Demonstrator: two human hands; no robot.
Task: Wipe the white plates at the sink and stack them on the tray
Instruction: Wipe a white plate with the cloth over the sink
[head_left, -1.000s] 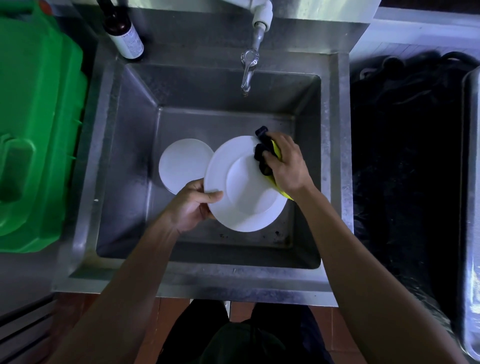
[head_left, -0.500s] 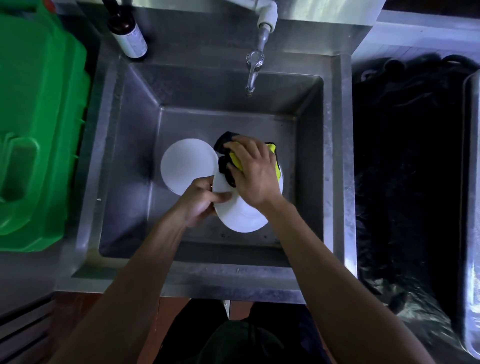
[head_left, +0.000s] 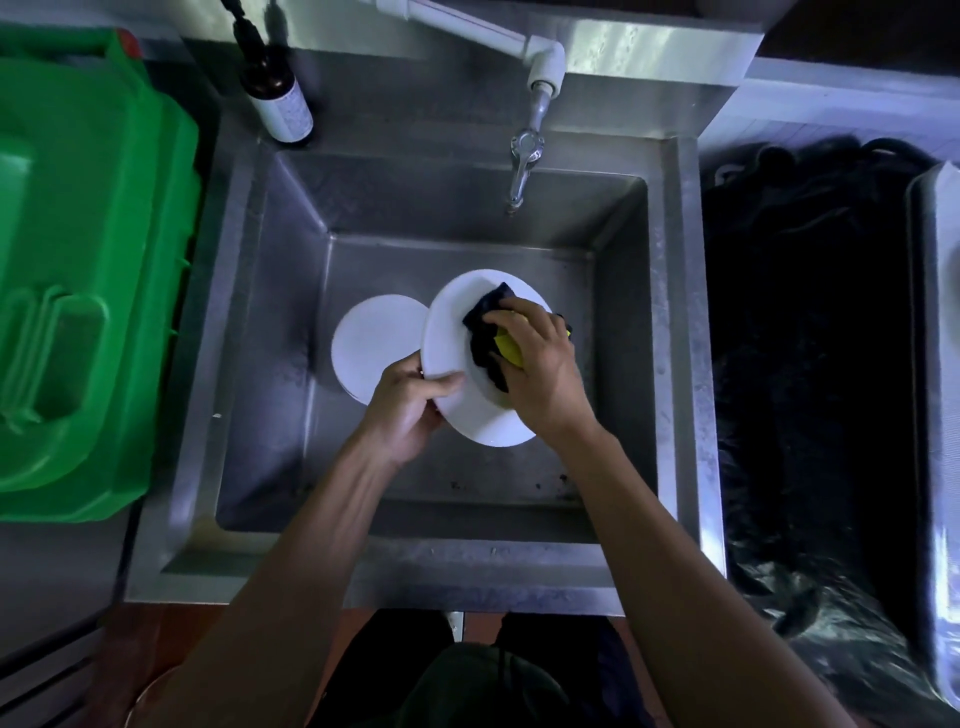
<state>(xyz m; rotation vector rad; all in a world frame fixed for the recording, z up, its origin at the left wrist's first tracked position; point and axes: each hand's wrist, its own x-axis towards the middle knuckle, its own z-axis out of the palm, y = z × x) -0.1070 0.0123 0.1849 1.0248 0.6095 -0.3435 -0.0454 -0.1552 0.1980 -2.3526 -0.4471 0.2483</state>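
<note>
Cloth (head_left: 485, 338) slid back right; plate (head_left: 467, 410) in left-hand (head_left: 410, 405) grip.

Dish-washing corner of working kitchen or scullery, not my home counter. Deep stainless steel sink (head_left: 675, 332) in front of me, bare metal walls, speckled rim. Plain tap (head_left: 522, 171) fed by exposed white pipe (head_left: 467, 26). Brown pump bottle (head_left: 278, 96) at back corner. Big green plastic bin (head_left: 88, 270) at left. Black bag-lined container (head_left: 810, 364) at right.
</note>
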